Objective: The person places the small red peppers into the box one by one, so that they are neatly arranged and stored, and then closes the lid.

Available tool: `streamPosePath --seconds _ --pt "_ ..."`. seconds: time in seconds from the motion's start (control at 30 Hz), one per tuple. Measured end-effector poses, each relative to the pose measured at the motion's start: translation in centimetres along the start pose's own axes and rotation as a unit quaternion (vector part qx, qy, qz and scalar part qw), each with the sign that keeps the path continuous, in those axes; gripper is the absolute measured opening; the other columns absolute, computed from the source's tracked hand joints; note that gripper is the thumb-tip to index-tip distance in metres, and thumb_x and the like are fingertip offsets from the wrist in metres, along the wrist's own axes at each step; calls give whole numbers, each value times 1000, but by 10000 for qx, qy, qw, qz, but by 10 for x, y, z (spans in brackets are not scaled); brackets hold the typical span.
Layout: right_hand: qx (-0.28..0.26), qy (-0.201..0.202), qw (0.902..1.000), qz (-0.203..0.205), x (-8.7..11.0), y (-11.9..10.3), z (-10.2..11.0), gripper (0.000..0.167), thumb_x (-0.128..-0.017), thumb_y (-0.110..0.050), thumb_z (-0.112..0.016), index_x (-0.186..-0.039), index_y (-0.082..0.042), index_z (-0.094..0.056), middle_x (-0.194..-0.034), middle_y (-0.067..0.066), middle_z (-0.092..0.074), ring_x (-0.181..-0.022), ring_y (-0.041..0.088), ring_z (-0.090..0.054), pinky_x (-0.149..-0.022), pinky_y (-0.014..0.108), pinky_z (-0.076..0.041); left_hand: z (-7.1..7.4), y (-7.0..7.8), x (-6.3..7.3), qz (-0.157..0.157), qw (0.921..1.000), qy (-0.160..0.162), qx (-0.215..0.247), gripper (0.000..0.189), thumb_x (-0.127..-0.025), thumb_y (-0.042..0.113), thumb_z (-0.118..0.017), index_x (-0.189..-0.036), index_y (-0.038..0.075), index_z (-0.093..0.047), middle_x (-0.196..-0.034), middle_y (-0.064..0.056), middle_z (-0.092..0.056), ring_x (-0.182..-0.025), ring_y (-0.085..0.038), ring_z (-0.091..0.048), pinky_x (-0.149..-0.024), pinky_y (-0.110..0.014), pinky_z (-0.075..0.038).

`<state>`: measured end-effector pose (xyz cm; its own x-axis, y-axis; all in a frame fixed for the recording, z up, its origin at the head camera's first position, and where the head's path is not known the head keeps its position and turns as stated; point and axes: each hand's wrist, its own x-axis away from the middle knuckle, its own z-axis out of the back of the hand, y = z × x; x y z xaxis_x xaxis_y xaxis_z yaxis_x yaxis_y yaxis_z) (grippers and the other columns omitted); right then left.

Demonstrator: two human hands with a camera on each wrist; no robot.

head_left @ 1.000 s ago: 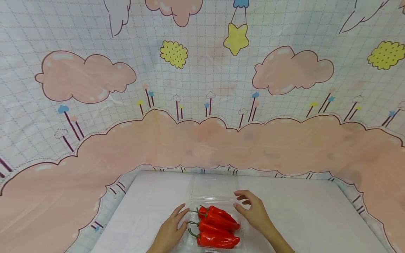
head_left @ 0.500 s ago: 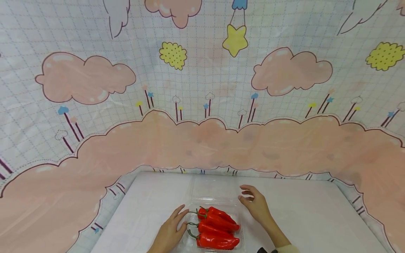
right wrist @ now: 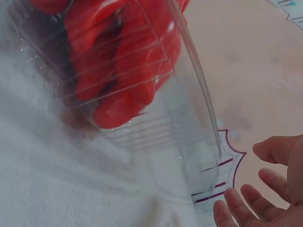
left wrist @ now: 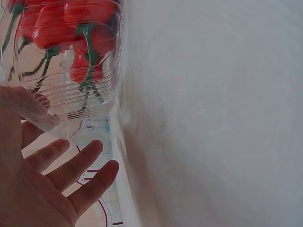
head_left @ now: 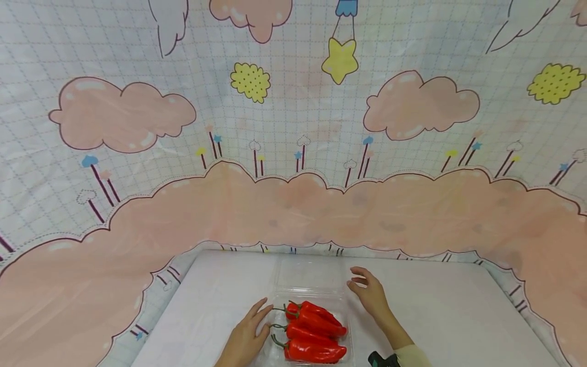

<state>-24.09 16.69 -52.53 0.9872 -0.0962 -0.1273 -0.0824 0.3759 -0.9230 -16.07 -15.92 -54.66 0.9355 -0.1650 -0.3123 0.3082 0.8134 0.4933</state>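
Several red peppers [head_left: 316, 350] with green stems lie side by side in a clear plastic clamshell box [head_left: 350, 334]. Its transparent lid [head_left: 309, 275] is folded back flat on the far side. My left hand [head_left: 244, 336] is at the box's left edge, fingertips close to the stems. Its fingers are spread in the left wrist view, with the thumb at the ribbed plastic wall [left wrist: 102, 87]. Beyond the box's far right corner, my right hand [head_left: 373, 296] hovers with relaxed, slightly bent fingers and nothing in it. The right wrist view shows those fingers [right wrist: 258, 201] apart from the box.
The box stands on a white tabletop [head_left: 449, 311], near its front edge. Behind rises a cloth backdrop [head_left: 293, 209] with printed clouds and stars. A dark wrist device [head_left: 382, 359] sits by the right sleeve [head_left: 411, 356].
My right hand has moved away from the box, up and to the right, and its sleeve and wrist device have come into view. The left hand stays almost still, and the peppers keep their places.
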Motion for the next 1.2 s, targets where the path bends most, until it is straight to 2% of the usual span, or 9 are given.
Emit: streamPosePath --seconds 0.2,0.6,0.73,0.87,0.97,1.2 --pt "-116 -80 9997 -223 -6 10 -4 40 -89 -11 -69 -127 -2 -61 -129 19 -63 -111 30 -66 -73 22 -52 0 -1 1 36 10000 -87 31 40 -90 16 -64 -130 14 -63 -145 -5 -54 -113 -25 -66 -87 -47 -56" --pt "-223 -322 9987 -337 -12 19 -15 44 -92 -16 -66 -129 7 -55 -119 26 -65 -101 32 -68 -77 36 -59 1 -1 2 89 9997 -210 57 39 -91 17 -63 -131 13 -63 -146 -5 -52 -117 -26 -64 -91 -48 -55" --pt "-225 -369 9982 -409 -14 20 -18 43 -93 -15 -64 -128 9 -55 -116 26 -66 -96 26 -67 -77 35 -60 1 -2 3 95 9997 -220 63 39 -92 17 -63 -131 13 -63 -146 -5 -52 -117 -27 -64 -91 -48 -55" --pt "-289 -428 9974 -494 -18 21 -21 48 -93 -14 -61 -133 11 -49 -116 28 -65 -91 23 -67 -76 32 -59 0 -2 3 76 9998 -169 51 39 -92 17 -63 -130 13 -63 -146 -5 -52 -117 -26 -64 -91 -47 -55" --pt "-447 -500 9959 -605 -21 22 -23 50 -94 -13 -60 -135 13 -45 -119 31 -64 -89 22 -67 -78 33 -58 0 -2 3 42 9999 -103 29 39 -91 17 -63 -130 14 -63 -145 -4 -53 -117 -25 -64 -91 -47 -55" --pt "-824 -629 9907 -886 -24 23 -24 45 -96 -11 -55 -133 14 -48 -124 32 -61 -96 25 -67 -91 43 -57 1 -2 2 9 10000 -85 19 39 -91 17 -63 -130 14 -63 -145 -4 -53 -115 -25 -65 -89 -46 -55"
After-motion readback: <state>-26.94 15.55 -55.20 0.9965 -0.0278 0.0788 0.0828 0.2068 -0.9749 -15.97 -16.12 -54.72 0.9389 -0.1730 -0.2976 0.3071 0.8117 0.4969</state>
